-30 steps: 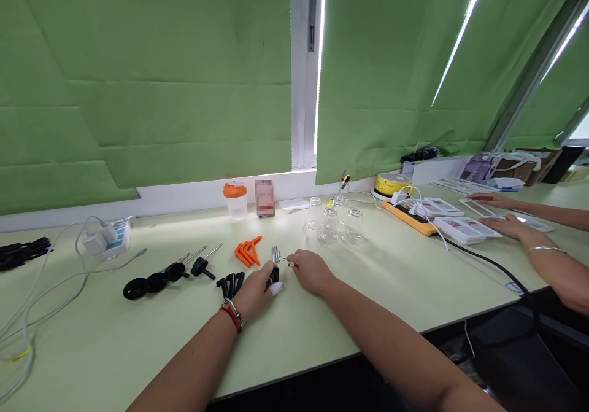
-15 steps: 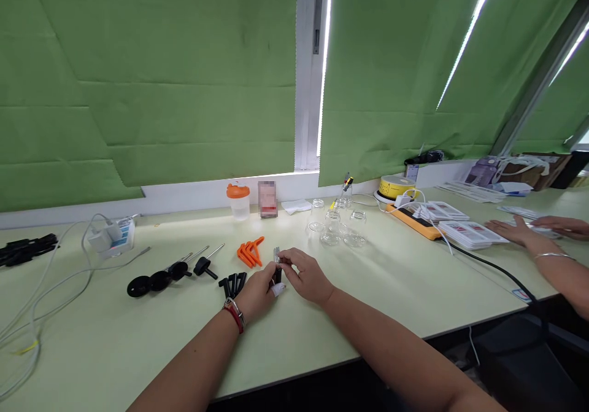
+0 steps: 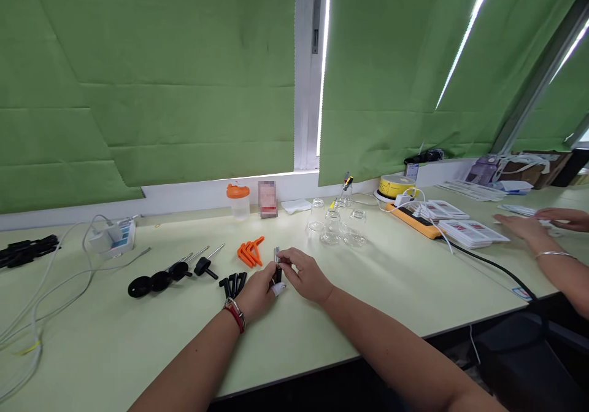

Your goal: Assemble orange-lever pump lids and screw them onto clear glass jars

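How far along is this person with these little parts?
The black discs with metal rods look possibly finished, lying together at left. The left hand holds a small black part, while the right hand works at its top. Black pieces and orange pieces nearby lie loose, so probably remain.

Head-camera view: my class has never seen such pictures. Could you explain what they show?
There is no machine: a person works bare-handed, and every picture comes from one camera worn on their head. The left hand holds a small black piece; the right hand meets it, its fingertips hiding any part they pinch. On the pale desk lie orange pieces, black handles and round black parts with metal rods. Behind stand clear glasses and an orange-lidded cup.
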The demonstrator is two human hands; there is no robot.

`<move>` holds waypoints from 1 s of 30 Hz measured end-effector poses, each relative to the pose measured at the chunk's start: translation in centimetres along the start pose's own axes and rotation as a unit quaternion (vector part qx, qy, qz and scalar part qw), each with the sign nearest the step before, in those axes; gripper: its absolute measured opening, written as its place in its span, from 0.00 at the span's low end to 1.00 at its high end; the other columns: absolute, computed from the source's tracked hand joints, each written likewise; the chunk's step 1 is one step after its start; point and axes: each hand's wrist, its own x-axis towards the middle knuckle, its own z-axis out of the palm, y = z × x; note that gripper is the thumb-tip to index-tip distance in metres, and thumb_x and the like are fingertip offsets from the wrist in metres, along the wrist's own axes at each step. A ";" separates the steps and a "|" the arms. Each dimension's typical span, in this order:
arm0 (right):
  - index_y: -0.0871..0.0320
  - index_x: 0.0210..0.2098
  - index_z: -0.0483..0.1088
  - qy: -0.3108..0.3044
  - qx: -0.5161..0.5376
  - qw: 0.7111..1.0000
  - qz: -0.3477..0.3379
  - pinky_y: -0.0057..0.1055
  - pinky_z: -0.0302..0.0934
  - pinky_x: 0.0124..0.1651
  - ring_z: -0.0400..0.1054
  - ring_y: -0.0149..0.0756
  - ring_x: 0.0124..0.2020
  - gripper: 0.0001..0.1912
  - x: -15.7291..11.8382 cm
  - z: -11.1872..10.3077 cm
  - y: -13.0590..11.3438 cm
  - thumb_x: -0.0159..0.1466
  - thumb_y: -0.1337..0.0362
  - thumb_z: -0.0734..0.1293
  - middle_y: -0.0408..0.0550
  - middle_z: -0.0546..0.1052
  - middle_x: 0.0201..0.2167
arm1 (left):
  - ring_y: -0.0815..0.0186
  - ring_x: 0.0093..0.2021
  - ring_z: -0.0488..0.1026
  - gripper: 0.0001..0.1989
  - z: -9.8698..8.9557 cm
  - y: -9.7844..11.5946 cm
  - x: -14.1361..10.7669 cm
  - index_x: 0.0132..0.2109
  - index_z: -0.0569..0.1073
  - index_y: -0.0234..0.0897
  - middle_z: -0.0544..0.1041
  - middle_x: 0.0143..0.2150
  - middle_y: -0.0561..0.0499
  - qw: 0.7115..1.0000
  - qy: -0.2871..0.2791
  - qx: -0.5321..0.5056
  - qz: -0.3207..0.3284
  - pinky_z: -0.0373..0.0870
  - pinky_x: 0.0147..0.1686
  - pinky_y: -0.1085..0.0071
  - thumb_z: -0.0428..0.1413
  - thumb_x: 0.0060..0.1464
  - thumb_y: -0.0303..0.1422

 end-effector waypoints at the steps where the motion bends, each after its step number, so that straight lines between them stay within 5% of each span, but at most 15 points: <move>1: 0.55 0.46 0.66 -0.007 -0.001 1.000 0.001 0.32 0.64 0.42 0.67 0.34 0.37 0.11 0.0 0.0 0.0 0.65 0.68 0.58 0.49 0.72 0.37 | 0.67 0.25 0.61 0.08 0.0 -0.1 0.0 0.40 0.61 0.39 0.64 0.26 0.57 1.000 0.002 0.000 0.000 0.54 0.26 0.72 0.50 0.53 0.34; 10: 0.55 0.44 0.68 -0.051 0.004 0.999 -0.018 0.33 0.64 0.44 0.67 0.35 0.39 0.12 -0.2 0.1 0.0 0.64 0.71 0.58 0.48 0.73 0.36 | 0.65 0.28 0.64 0.11 0.1 0.0 0.0 0.45 0.64 0.37 0.70 0.30 0.53 1.000 0.006 -0.014 0.014 0.57 0.27 0.71 0.50 0.53 0.31; 22: 0.56 0.40 0.70 -0.070 0.015 0.997 -0.029 0.35 0.65 0.45 0.67 0.35 0.40 0.12 -0.6 0.2 0.1 0.62 0.73 0.60 0.51 0.71 0.41 | 0.66 0.28 0.65 0.06 0.2 -0.2 0.0 0.38 0.62 0.39 0.69 0.29 0.54 0.999 0.013 -0.031 0.013 0.58 0.28 0.72 0.51 0.51 0.29; 30: 0.56 0.40 0.68 -0.090 0.002 0.996 -0.012 0.35 0.64 0.44 0.66 0.36 0.40 0.11 -0.7 0.4 0.0 0.62 0.73 0.58 0.50 0.72 0.39 | 0.66 0.28 0.65 0.16 -0.2 0.5 -0.3 0.47 0.61 0.38 0.70 0.30 0.53 0.998 0.064 -0.026 0.011 0.61 0.30 0.70 0.51 0.50 0.27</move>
